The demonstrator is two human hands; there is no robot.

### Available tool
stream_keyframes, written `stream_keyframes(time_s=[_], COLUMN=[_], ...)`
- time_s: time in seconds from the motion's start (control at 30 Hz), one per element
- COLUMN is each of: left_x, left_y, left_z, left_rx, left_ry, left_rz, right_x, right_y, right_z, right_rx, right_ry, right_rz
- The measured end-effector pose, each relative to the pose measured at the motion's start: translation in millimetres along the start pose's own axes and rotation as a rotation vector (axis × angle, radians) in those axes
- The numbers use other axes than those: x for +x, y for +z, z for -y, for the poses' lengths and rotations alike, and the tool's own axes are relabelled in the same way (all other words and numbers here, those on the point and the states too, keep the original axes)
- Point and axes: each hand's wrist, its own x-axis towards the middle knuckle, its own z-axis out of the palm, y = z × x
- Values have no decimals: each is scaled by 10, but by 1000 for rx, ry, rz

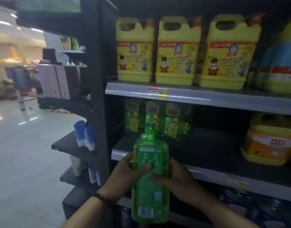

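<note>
I hold a tall green transparent bottle [150, 186] upright in front of a dark store shelf [207, 145], its back label facing me. My left hand [125, 171] grips its left side, thumb across the front. On the right side, my right hand [177, 176] grips it, thumb pressed on the front below the left thumb. Several matching green bottles [157, 119] stand at the back of the shelf, just behind the bottle's cap.
Three yellow detergent jugs [176, 50] fill the shelf above, with a price tag [157, 92] on its edge. An orange-labelled yellow tub [269, 140] sits at the right. Blue-white tubes [84, 135] hang on the end rack at left. Beyond lies an open tiled aisle [23, 153].
</note>
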Motion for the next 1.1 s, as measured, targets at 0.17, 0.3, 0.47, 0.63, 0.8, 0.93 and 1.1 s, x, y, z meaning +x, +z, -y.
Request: stream_keyframes(time_s=[0.17,0.3,0.47,0.63,0.8,0.93,1.1], left_x=[417,651,902,1135,1339,1471,1518], left_y=[-333,-589,-739,-763,-751,-770,-761], left_z=[-76,44,149,281,411,400,397], left_rx=[72,177,562,605,679,707,706], left_ry=[47,131,308,273,216,163,75], left_rz=[-96,-231,-254,-310,-243,-226,-216], right_x=[661,1176,1791,2234,2544,2651,2695], right_y=[132,120,132,329,456,489,510], right_z=[178,417,575,234,193,228,219], right_rx=[95,62,9,38,-114,-243,-340], right_ry=[34,-14,-107,-199,-286,-278,-233], right_rz=[-20,-82,-114,-177,-228,-264,-299])
